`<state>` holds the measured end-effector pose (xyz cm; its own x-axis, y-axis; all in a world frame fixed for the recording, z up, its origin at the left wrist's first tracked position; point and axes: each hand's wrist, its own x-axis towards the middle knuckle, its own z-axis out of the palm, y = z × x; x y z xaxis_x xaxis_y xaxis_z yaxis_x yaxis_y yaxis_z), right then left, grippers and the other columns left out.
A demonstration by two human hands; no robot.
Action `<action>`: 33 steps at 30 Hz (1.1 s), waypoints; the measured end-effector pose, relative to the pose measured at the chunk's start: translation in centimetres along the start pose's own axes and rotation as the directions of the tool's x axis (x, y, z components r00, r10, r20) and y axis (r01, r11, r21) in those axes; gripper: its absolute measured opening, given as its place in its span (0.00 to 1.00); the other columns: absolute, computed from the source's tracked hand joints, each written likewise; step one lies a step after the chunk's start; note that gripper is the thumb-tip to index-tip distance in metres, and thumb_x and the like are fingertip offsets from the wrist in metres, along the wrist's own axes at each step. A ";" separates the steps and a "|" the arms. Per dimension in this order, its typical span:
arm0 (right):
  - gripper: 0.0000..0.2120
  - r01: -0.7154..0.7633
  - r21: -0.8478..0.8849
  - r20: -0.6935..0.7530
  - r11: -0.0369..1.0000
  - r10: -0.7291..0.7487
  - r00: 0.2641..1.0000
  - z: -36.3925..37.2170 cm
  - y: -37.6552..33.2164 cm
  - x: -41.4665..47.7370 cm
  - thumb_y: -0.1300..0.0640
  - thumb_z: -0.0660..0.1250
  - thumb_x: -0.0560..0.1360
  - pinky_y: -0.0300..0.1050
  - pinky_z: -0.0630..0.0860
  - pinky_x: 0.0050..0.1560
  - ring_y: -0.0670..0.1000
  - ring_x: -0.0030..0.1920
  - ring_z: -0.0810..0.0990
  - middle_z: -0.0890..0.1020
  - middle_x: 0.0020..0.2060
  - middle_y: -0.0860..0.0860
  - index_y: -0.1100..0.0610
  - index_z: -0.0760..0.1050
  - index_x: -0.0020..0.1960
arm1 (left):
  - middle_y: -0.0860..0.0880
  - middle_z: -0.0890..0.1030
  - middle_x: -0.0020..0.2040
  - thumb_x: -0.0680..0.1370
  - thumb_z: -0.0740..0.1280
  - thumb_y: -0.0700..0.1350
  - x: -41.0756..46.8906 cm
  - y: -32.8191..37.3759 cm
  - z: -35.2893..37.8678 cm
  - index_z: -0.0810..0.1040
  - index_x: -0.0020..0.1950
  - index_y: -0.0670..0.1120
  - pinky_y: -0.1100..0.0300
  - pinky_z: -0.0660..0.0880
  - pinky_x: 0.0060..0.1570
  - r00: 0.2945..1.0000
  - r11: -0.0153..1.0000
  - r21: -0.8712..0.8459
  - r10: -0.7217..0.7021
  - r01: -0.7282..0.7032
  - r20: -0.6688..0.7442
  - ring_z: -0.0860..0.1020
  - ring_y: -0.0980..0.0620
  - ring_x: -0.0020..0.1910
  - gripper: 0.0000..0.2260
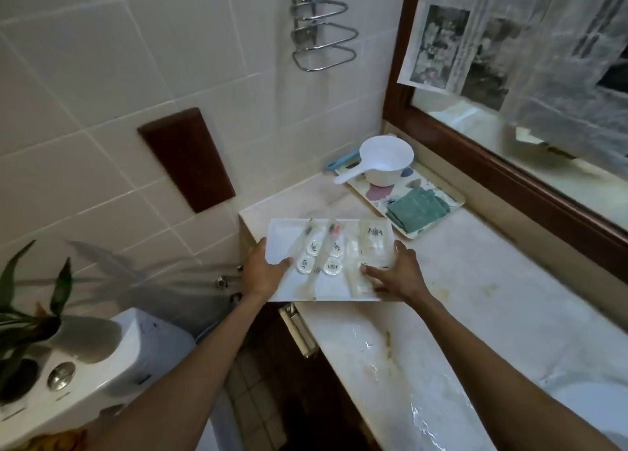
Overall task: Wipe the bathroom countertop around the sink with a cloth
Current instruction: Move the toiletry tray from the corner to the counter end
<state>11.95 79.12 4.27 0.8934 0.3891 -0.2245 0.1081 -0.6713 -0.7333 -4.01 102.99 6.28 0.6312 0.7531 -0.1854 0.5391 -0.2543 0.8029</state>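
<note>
2 hands, left hand (263,270) and right hand (396,274), grip opposite edges of the white amenity tray (282,236) at the worktop (492,314) end, likely clearing stained marble for wiping; folded teal cloth (418,209) waits on the patterned tray (455,197) behind.

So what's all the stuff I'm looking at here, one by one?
Countertop: one, pale marble, stained and wet, right.
White tray: one, holding wrapped toiletries, at the counter's left end.
Round packets: four, white, on that tray.
Patterned tray: one, cream, back corner.
Scoop: one, white, on the patterned tray.
Cloth: one, teal, folded on the patterned tray.
Rack: one, chrome, on the wall.
Mirror: one, dark wood frame, papered over.
Plant: one, green, lower left.
Left hand: on the white tray's left edge.
Right hand: on its right side.
</note>
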 end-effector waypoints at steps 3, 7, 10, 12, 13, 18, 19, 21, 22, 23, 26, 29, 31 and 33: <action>0.37 -0.031 -0.016 0.046 0.999 0.032 0.998 2.0 -1.1 2.6 0.38 0.79 0.60 0.49 0.75 0.52 0.57 0.55 0.76 0.75 0.51 0.55 0.55 0.71 0.60 | 0.49 0.76 0.63 0.75 0.76 0.49 3.5 -1.5 -0.6 0.75 0.70 0.48 0.55 0.75 0.57 0.999 0.999 -0.029 -0.042 0.043 0.025 0.77 0.46 0.62 0.24; 0.40 -0.091 -0.034 0.080 0.995 0.093 0.992 4.4 -2.2 5.6 0.30 0.76 0.57 0.52 0.78 0.53 0.57 0.52 0.79 0.77 0.52 0.56 0.53 0.71 0.59 | 0.48 0.77 0.65 0.75 0.76 0.50 7.9 -2.2 -1.1 0.73 0.73 0.48 0.58 0.72 0.55 0.995 0.996 -0.036 -0.078 0.081 0.057 0.77 0.46 0.63 0.28; 0.42 -0.104 -0.040 0.092 0.994 0.107 0.990 5.9 -2.4 8.0 0.24 0.72 0.53 0.54 0.79 0.53 0.55 0.51 0.79 0.78 0.51 0.53 0.51 0.71 0.55 | 0.50 0.75 0.63 0.74 0.77 0.48 10.4 -3.1 -1.3 0.72 0.74 0.47 0.60 0.70 0.54 0.991 0.993 -0.041 -0.111 0.114 0.080 0.75 0.50 0.60 0.30; 0.40 -0.112 -0.055 0.104 0.992 0.117 0.988 6.6 -3.0 9.3 0.24 0.72 0.53 0.54 0.79 0.52 0.54 0.50 0.79 0.78 0.50 0.53 0.51 0.72 0.53 | 0.51 0.76 0.61 0.73 0.78 0.48 11.9 -4.0 -1.4 0.74 0.72 0.48 0.60 0.70 0.53 0.989 0.992 -0.029 -0.120 0.123 0.087 0.76 0.49 0.59 0.28; 0.39 -0.120 -0.055 0.102 0.991 0.125 0.987 6.9 -3.3 9.8 0.24 0.72 0.53 0.54 0.79 0.51 0.54 0.49 0.79 0.79 0.49 0.53 0.51 0.72 0.52 | 0.52 0.76 0.59 0.73 0.78 0.48 12.4 -4.4 -1.5 0.75 0.71 0.48 0.59 0.70 0.52 0.988 0.992 -0.026 -0.122 0.125 0.090 0.77 0.48 0.59 0.27; 0.35 -0.079 -0.040 0.133 0.996 0.084 0.988 7.9 -4.4 11.5 0.30 0.75 0.58 0.52 0.76 0.46 0.55 0.47 0.79 0.79 0.46 0.52 0.56 0.71 0.49 | 0.53 0.77 0.58 0.73 0.78 0.49 14.1 -6.1 -2.0 0.77 0.68 0.48 0.57 0.73 0.53 0.988 0.991 -0.061 -0.112 0.119 0.106 0.77 0.50 0.58 0.25; 0.35 -0.074 -0.027 0.147 0.997 0.078 0.986 7.8 -4.7 11.5 0.34 0.77 0.60 0.53 0.76 0.50 0.55 0.49 0.78 0.78 0.48 0.52 0.58 0.72 0.53 | 0.52 0.80 0.60 0.72 0.79 0.49 14.2 -6.4 -2.1 0.78 0.68 0.49 0.56 0.76 0.54 0.988 0.990 -0.080 -0.107 0.116 0.113 0.79 0.49 0.59 0.26; 0.40 -0.071 -0.011 0.168 0.997 0.071 0.983 7.6 -4.8 11.3 0.37 0.81 0.58 0.54 0.78 0.56 0.51 0.51 0.77 0.76 0.51 0.49 0.56 0.71 0.59 | 0.52 0.82 0.61 0.71 0.80 0.52 14.1 -7.0 -2.5 0.77 0.68 0.52 0.52 0.80 0.56 0.983 0.985 -0.114 -0.111 0.129 0.148 0.81 0.49 0.60 0.27; 0.43 -0.058 -0.012 0.167 0.998 0.059 0.984 7.6 -4.5 11.4 0.34 0.82 0.52 0.53 0.79 0.55 0.50 0.52 0.78 0.78 0.52 0.49 0.53 0.71 0.58 | 0.53 0.83 0.61 0.69 0.80 0.53 13.8 -7.2 -2.8 0.77 0.68 0.53 0.50 0.81 0.57 0.977 0.982 -0.128 -0.116 0.140 0.178 0.81 0.49 0.59 0.29; 0.45 -0.047 -0.041 0.177 0.998 0.053 0.983 7.6 -4.3 11.2 0.32 0.82 0.47 0.52 0.80 0.53 0.49 0.52 0.79 0.78 0.53 0.49 0.49 0.71 0.57 | 0.55 0.83 0.61 0.67 0.82 0.54 13.4 -7.5 -3.1 0.76 0.69 0.55 0.50 0.81 0.56 0.970 0.981 -0.132 -0.114 0.145 0.214 0.81 0.50 0.59 0.32; 0.50 0.025 -0.156 0.271 0.987 0.018 0.963 7.2 -4.1 10.4 0.43 0.86 0.46 0.45 0.75 0.51 0.51 0.54 0.73 0.71 0.57 0.52 0.54 0.66 0.61 | 0.58 0.79 0.66 0.58 0.85 0.59 12.1 -8.6 -3.7 0.68 0.75 0.59 0.48 0.81 0.58 0.947 0.990 -0.056 -0.105 0.128 0.304 0.79 0.52 0.62 0.48; 0.53 0.068 -0.215 0.273 0.974 -0.007 0.962 6.9 -3.9 11.0 0.49 0.86 0.50 0.45 0.71 0.51 0.56 0.56 0.72 0.69 0.58 0.56 0.59 0.63 0.67 | 0.58 0.78 0.68 0.52 0.86 0.60 11.5 -9.7 -3.4 0.63 0.77 0.62 0.44 0.80 0.59 0.935 0.994 -0.021 -0.098 0.111 0.341 0.76 0.50 0.67 0.57; 0.49 0.085 -0.239 0.248 0.967 -0.024 0.969 6.8 -3.9 11.6 0.46 0.86 0.50 0.46 0.73 0.51 0.58 0.55 0.75 0.72 0.57 0.58 0.58 0.66 0.64 | 0.57 0.77 0.69 0.52 0.87 0.57 11.1 -9.2 -3.0 0.63 0.77 0.60 0.44 0.79 0.61 0.942 0.995 0.005 -0.098 0.102 0.321 0.75 0.50 0.68 0.57; 0.45 0.083 -0.232 0.220 0.969 -0.031 0.975 6.7 -3.8 12.3 0.46 0.85 0.51 0.47 0.74 0.49 0.58 0.53 0.76 0.74 0.54 0.57 0.58 0.69 0.60 | 0.56 0.76 0.69 0.56 0.87 0.52 10.8 -8.6 -2.5 0.63 0.78 0.56 0.47 0.78 0.63 0.950 0.994 0.013 -0.107 0.108 0.293 0.74 0.49 0.68 0.54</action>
<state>19.63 90.69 -0.07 0.7716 0.5392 -0.3376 0.2801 -0.7644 -0.5807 -3.22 114.80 -1.18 0.7053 0.5647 -0.4286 0.6118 -0.1794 0.7704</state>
